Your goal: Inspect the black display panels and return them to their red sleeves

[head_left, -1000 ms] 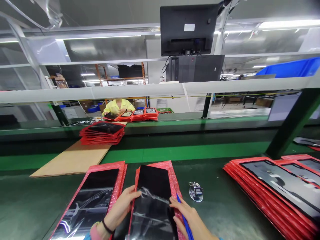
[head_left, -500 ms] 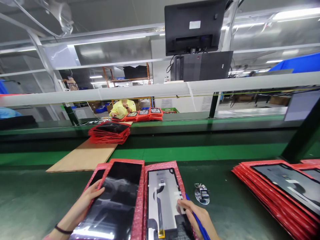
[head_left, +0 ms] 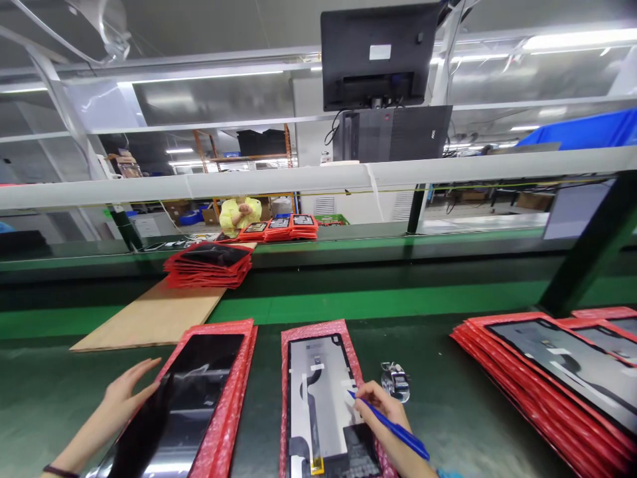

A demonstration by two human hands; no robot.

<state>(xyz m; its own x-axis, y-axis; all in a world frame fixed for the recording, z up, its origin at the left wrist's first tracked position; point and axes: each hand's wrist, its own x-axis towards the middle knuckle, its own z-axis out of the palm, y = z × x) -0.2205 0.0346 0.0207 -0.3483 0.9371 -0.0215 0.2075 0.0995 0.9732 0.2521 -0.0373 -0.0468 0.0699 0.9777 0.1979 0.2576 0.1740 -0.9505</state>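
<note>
My right hand (head_left: 385, 421) grips a blue pen (head_left: 393, 427), its tip resting on a white label on the silver back of a panel (head_left: 323, 398) that lies in a red bubble-wrap bag in front of me. My left hand (head_left: 122, 395) is stretched out with fingers apart at the left edge of a stack of red bags (head_left: 199, 392), whose top one shows a glossy black screen. It holds nothing.
A small metal counter (head_left: 395, 384) sits right of the panel. A stack of red bagged panels (head_left: 557, 372) lies at the right, another (head_left: 209, 264) on a cardboard sheet (head_left: 149, 315) beyond the green belt. A person in yellow (head_left: 239, 214) works far off. A monitor (head_left: 378, 56) hangs overhead.
The black-screened bag went from the middle onto the left stack, uncovering the silver-backed panel. My left hand has let go and moved off to the left. My right hand brought the pen onto the label.
</note>
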